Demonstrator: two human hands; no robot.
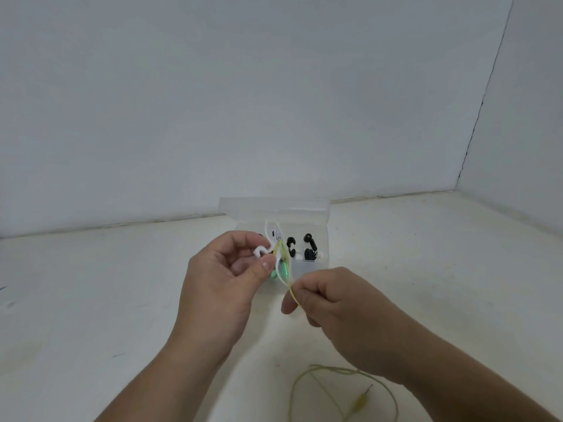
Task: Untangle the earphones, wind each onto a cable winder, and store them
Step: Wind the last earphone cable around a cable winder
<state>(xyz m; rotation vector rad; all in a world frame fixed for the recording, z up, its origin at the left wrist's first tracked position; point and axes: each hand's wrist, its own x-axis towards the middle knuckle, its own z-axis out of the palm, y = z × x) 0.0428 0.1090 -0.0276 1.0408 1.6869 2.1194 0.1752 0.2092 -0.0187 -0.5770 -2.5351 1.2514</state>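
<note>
Yellow-green earphone cable (pixel 292 289): partly wrapped on a white cable winder (pixel 260 250), held in the air above the table (pixel 91 300), just in front of the storage box. A green part (pixel 282 266), apparently an earbud, sits against the wrapped turns; its exact form cannot be told. Left hand (pixel 225 278): thumb and curled fingers grip the winder, with one white hooked end showing above the thumb. Right hand (pixel 338 306): fingers curled, with thumb and forefinger pinching the cable just below the winder; the strand runs taut between the two hands. The slack length of the cable falls behind the right wrist and lies in a loose loop on the table near the lower edge of view, ending in a yellow jack plug (pixel 361 399). Clear plastic box (pixel 327 239): stands on the table behind the hands, lid (pixel 274 207) raised at the far side. Black pieces (pixel 308 249) lie inside it, including hooked shapes; whether they are earphones or a winder cannot be told. A pale wall (pixel 213 102) stands behind the table.
</note>
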